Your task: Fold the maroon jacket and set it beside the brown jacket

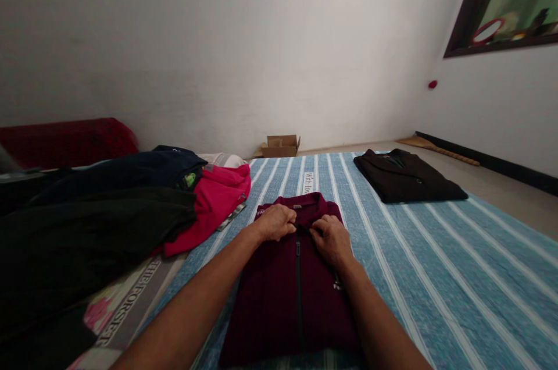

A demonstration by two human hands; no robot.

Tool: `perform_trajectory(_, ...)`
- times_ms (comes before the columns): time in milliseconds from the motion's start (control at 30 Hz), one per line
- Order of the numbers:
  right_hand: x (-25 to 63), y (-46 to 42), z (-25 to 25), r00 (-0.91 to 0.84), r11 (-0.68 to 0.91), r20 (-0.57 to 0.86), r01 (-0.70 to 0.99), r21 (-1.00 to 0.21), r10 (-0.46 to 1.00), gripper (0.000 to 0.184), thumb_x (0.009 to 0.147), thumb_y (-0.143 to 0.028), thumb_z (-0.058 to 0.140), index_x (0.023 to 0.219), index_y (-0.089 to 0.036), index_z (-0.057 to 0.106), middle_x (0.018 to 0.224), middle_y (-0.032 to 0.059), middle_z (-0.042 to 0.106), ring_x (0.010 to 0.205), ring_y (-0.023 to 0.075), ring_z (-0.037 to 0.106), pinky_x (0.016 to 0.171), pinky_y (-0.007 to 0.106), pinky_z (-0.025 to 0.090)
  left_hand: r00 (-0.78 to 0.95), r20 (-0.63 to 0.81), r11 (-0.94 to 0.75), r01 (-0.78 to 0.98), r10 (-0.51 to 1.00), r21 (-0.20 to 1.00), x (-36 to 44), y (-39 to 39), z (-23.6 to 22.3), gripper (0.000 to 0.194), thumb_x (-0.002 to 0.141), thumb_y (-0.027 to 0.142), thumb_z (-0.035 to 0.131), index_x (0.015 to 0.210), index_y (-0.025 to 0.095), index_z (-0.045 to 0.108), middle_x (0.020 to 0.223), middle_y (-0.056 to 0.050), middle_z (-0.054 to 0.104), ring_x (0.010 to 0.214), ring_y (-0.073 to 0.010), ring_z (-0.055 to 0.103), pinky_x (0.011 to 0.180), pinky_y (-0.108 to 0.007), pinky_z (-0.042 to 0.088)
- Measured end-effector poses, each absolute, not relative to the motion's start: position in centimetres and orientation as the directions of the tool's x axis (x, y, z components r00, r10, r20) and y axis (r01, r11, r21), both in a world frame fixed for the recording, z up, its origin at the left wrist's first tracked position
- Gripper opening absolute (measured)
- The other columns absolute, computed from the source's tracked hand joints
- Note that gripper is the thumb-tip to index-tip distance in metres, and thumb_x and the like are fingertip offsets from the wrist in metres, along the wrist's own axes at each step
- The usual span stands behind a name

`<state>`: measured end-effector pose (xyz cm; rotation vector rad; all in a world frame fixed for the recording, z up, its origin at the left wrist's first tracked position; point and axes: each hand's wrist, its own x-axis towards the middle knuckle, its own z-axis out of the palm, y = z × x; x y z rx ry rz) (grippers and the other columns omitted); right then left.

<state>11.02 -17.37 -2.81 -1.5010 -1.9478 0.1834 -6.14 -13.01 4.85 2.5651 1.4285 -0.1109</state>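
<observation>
A maroon zip-up jacket (279,294) lies folded on the blue striped bedsheet (457,277) right in front of me, collar pointing away. My left hand (276,222) rests curled on the left side of the collar, fingers pinched into the fabric near the zip top. My right hand (332,237) grips the right side of the collar, fingers closed on the cloth. The two hands almost touch above the dark zipper (299,277).
A heap of clothes lies to the left: black garment (87,236), navy garment (143,169), pink garment (213,207). A folded dark jacket (407,182) sits at the far right of the sheet. A cardboard box (281,146) stands by the wall. A red pillow (65,140) lies far left.
</observation>
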Motion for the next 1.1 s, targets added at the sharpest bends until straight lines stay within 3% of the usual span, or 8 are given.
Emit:
perform_trajectory(367, 11.02, -17.38, -2.82, -0.123, 0.337, 0.418, 0.804, -0.490, 0.900, 0.011, 0.083, -0.025, 0.056, 0.077, -0.023, 0.066, 0.081, 0.0020, 0.060, 0.082, 0.0171, 0.050, 0.071, 0.027, 0.035, 0.509, -0.187, -0.466, 0.855, 0.841, 0.229, -6.20, -12.89, 4.53, 0.014, 0.072, 0.024, 0.053, 0.061, 0.019, 0.048, 0.041, 0.007, 0.050, 0.044, -0.0111, 0.056, 0.051, -0.020, 0.034)
perform_trajectory(567, 10.96, -17.41, -2.94, -0.114, 0.335, 0.426, 0.806, -0.488, 0.897, 0.011, 0.083, -0.024, 0.057, 0.077, -0.023, 0.066, 0.081, 0.0018, 0.060, 0.082, 0.0167, 0.050, 0.071, 0.026, 0.034, 0.493, -0.209, -0.434, 0.858, 0.844, 0.274, -6.36, -12.51, 4.24, 0.009, 0.072, 0.026, 0.055, 0.068, 0.019, 0.057, 0.041, 0.007, 0.050, 0.046, -0.0119, 0.057, 0.051, -0.020, 0.034)
perform_trajectory(867, 10.98, -17.43, -2.85, -0.118, 0.339, 0.426, 0.802, -0.491, 0.897, 0.011, 0.083, -0.023, 0.057, 0.077, -0.022, 0.066, 0.080, 0.0021, 0.061, 0.081, 0.0169, 0.050, 0.070, 0.026, 0.034, 0.564, -0.300, -0.447, 0.811, 0.769, 0.378, -6.81, -12.09, 4.77, 0.019, 0.074, 0.031, 0.053, 0.076, 0.017, 0.065, 0.049, 0.003, 0.059, 0.051, -0.0129, 0.058, 0.050, -0.019, 0.034)
perform_trajectory(1100, 10.99, -17.41, -3.00, -0.114, 0.342, 0.437, 0.802, -0.490, 0.892, 0.011, 0.083, -0.024, 0.057, 0.077, -0.023, 0.066, 0.080, 0.0019, 0.060, 0.081, 0.0168, 0.050, 0.069, 0.026, 0.034, 0.525, -0.227, -0.456, 0.840, 0.820, 0.295, -6.57, -12.22, 4.31, 0.020, 0.077, 0.029, 0.049, 0.071, 0.017, 0.064, 0.043, 0.004, 0.055, 0.047, -0.0116, 0.055, 0.050, -0.019, 0.034)
